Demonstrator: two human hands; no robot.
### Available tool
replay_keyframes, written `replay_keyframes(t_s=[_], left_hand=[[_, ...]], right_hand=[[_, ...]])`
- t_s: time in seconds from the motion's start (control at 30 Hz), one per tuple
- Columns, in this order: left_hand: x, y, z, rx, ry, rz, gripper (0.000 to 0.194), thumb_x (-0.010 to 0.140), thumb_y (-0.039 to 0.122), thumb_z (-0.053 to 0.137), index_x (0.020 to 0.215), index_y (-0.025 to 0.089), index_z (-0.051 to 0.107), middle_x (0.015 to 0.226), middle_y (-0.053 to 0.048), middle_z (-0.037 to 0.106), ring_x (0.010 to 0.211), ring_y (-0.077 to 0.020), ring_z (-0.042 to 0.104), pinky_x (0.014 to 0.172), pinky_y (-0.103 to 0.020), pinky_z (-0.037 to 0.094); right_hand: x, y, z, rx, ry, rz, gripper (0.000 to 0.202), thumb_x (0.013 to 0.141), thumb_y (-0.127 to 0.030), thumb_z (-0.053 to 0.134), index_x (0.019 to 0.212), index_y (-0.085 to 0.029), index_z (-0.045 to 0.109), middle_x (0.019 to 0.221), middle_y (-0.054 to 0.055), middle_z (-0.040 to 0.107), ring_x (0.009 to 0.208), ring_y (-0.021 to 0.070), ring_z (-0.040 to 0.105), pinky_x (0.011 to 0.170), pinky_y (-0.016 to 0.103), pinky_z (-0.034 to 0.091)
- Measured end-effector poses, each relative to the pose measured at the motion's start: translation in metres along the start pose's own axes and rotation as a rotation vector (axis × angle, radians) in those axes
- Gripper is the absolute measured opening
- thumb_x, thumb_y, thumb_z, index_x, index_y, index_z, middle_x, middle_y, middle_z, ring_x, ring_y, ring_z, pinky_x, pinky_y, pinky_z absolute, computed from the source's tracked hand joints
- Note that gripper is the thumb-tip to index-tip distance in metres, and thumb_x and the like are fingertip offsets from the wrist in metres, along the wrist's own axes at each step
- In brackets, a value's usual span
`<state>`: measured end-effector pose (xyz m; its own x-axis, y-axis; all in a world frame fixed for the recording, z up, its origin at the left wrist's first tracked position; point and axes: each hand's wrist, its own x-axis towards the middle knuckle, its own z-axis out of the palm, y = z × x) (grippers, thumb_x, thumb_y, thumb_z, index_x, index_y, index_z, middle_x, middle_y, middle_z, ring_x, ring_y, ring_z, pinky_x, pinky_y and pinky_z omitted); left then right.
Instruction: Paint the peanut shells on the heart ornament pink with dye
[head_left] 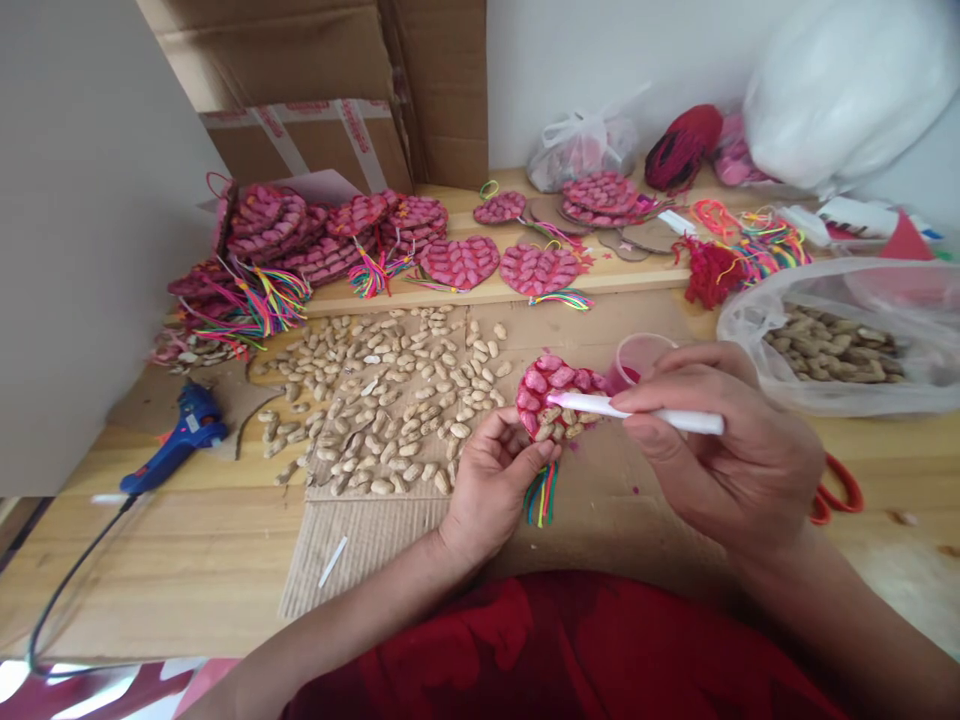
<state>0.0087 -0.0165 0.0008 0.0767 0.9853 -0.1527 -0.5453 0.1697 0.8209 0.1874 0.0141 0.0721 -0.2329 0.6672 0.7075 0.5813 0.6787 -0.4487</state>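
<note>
My left hand is closed on the lower left edge of a small peanut-covered ornament. Its upper and left peanuts are pink, while several lower ones are still plain tan. Multicoloured tassels hang below it. Between the thumb and fingers of my right hand is a white brush, its pink tip touching a peanut on the ornament. Just behind the brush stands a clear cup with pink paint, partly hidden by my right hand.
Loose peanuts cover cardboard at the left, beside a blue glue gun with a cord. Finished pink ornaments line the back. A bag of peanuts and orange-handled scissors lie at the right.
</note>
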Motion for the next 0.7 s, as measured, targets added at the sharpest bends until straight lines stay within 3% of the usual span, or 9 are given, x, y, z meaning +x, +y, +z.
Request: replay_keyframes(t_s=[0.2,0.3,0.4,0.5,0.7], left_hand=[[0.0,0.001,0.001,0.016,0.024,-0.008,0.021,0.077,0.014,0.075,0.093,0.019,0.062,0.095,0.0,0.067,0.086,-0.0101,0.061,0.079,-0.023,0.052],[0.0,0.003,0.002,0.014,0.063,-0.023,0.022,0.076,0.015,0.077,0.091,0.02,0.062,0.095,0.0,0.067,0.085,-0.0104,0.062,0.078,-0.023,0.053],[-0.001,0.005,0.002,0.013,0.08,-0.047,0.023,0.076,0.017,0.077,0.093,0.02,0.063,0.094,0.0,0.067,0.084,-0.0102,0.062,0.078,-0.023,0.053],[-0.003,0.006,0.001,0.01,0.07,-0.065,0.023,0.077,0.017,0.077,0.096,0.021,0.064,0.094,0.0,0.068,0.085,-0.0094,0.062,0.08,-0.022,0.053],[-0.004,0.008,0.002,0.024,0.067,-0.077,0.023,0.08,0.017,0.075,0.1,0.021,0.065,0.099,0.0,0.068,0.089,-0.0101,0.062,0.083,-0.023,0.053]], right_hand=[[0.003,-0.004,0.001,-0.03,0.092,0.023,0.014,0.08,-0.017,0.067,0.09,-0.027,0.067,0.077,-0.002,0.069,0.087,0.0198,0.062,0.083,0.039,0.05],[0.006,0.002,-0.003,0.002,0.252,0.072,0.007,0.08,-0.021,0.067,0.084,-0.026,0.069,0.074,0.0,0.068,0.075,0.0195,0.061,0.076,0.039,0.048],[0.007,0.02,-0.012,-0.137,0.369,0.186,0.005,0.08,-0.027,0.067,0.081,-0.022,0.069,0.074,0.002,0.067,0.07,0.0182,0.059,0.07,0.036,0.047],[0.007,0.039,-0.022,-0.363,0.23,0.249,0.011,0.081,-0.031,0.068,0.081,-0.02,0.069,0.074,0.003,0.068,0.072,0.0179,0.059,0.072,0.034,0.045],[0.003,0.051,-0.018,-0.461,0.016,0.305,0.013,0.08,-0.036,0.069,0.08,-0.023,0.072,0.072,0.0,0.071,0.076,0.0185,0.059,0.08,0.035,0.042]])
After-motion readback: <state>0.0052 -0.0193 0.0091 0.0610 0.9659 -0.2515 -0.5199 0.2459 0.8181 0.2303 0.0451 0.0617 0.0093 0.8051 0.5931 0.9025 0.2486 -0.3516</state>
